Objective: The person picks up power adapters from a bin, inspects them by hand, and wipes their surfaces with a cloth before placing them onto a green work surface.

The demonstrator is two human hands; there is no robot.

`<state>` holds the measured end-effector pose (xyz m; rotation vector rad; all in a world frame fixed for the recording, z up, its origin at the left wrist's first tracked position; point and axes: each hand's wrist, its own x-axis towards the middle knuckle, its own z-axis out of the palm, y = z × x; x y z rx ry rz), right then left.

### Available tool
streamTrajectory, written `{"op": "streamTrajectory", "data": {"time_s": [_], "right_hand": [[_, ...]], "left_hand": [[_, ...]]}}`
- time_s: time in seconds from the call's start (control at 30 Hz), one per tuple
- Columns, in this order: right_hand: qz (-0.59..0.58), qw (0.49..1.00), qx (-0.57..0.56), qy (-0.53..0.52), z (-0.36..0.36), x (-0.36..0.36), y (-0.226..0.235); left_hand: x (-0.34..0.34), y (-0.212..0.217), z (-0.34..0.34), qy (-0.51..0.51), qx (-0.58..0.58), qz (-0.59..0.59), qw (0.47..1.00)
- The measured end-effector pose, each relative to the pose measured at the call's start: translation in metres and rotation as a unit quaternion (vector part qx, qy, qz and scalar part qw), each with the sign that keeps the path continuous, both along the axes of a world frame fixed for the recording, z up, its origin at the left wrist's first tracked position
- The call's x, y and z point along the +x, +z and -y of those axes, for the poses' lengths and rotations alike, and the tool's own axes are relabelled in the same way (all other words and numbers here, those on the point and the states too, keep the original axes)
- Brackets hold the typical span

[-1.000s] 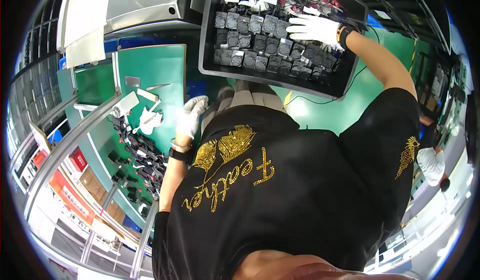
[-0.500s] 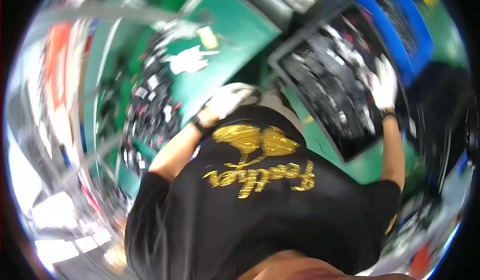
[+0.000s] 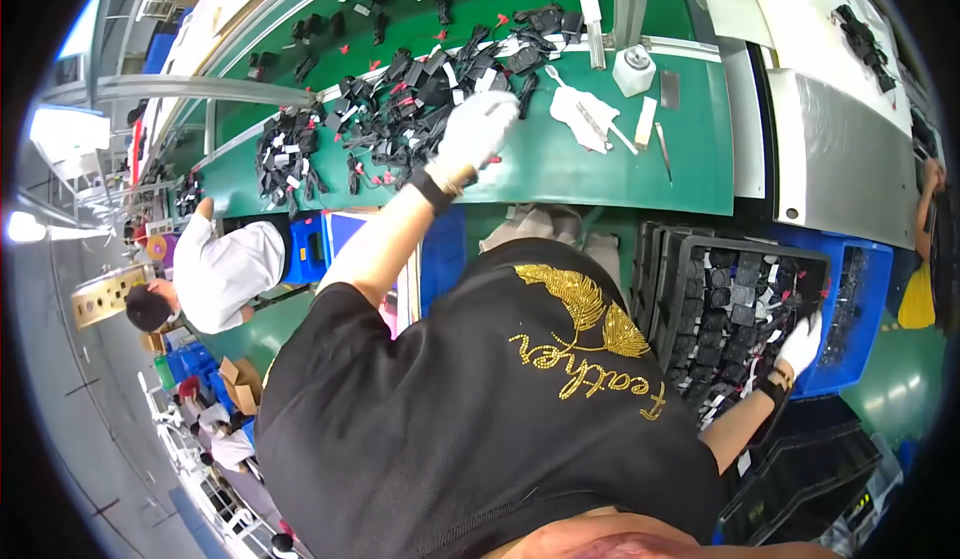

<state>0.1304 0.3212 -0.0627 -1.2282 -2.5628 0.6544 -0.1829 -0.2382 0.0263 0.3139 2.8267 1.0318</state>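
Observation:
My left hand [image 3: 480, 131], in a white glove, is over the right end of a pile of black power adapters [image 3: 405, 109] with cables on the green workbench. The back of that hand faces up and hides its fingertips, so I cannot see whether it holds anything. My right hand [image 3: 801, 345], also gloved in white, lies at the right rim of a black crate [image 3: 672, 304]. Its fingers are stretched out and nothing shows in them. Inside the crate, black adapters [image 3: 742, 294] are packed in rows with white labels and some red parts.
A white cloth [image 3: 583, 117], a white bottle [image 3: 633, 71] and a thin pen-like tool [image 3: 664, 151] lie or stand on the workbench [image 3: 690, 184]. Beside the crate is a blue bin [image 3: 860, 309]. Black crates [image 3: 800, 469] stand at lower right. A co-worker in white [image 3: 230, 269] sits at left.
My view has swung, so the bench now spans the top. My left hand has gone from near my lap to above the adapter pile. My right hand remains by the crate's right side.

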Motion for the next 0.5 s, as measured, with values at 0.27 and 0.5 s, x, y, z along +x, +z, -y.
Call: {"op": "streamTrajectory", "data": {"time_s": [0.27,0.5], "right_hand": [[-0.111,0.937,-0.151,0.295,0.292,-0.289,0.084],[-0.034,0.962,0.009,0.27,0.406,-0.454,0.039]], "left_hand": [[-0.186,-0.051,-0.039,-0.084,-0.134,-0.039,0.987],[-0.21,-0.08,-0.032,-0.063,0.031,-0.002,0.998]]}}
